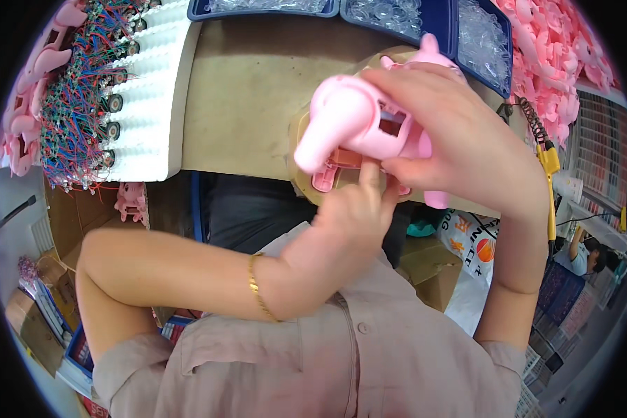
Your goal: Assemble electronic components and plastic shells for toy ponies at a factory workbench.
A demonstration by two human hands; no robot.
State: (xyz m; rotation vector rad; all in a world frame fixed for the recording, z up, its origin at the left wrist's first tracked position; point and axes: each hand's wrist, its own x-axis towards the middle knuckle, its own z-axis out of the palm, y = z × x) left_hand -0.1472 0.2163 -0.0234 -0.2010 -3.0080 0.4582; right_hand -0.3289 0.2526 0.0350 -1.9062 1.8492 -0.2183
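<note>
A pink plastic animal-shaped toy shell (359, 115) is tilted above a round wooden stand at the table's near edge. My right hand (453, 125) wraps over it from the right, thumb below and fingers across the top. A square opening shows in its side. Against its underside, my left hand (352, 216) has one finger pushed up and the others curled; it looks slightly blurred. The tips of those fingers are partly hidden. Just beneath lies another pink part (323, 180), partly covered by the shell.
Blue trays (386, 33) of clear plastic pieces line the back. A white foam tray (157, 104) with bundled wires and small round components stands left. Pink shells (536, 42) are heaped at the right, near a yellow electric screwdriver (549, 164) on a coiled cord. Another person (584, 254) sits far right.
</note>
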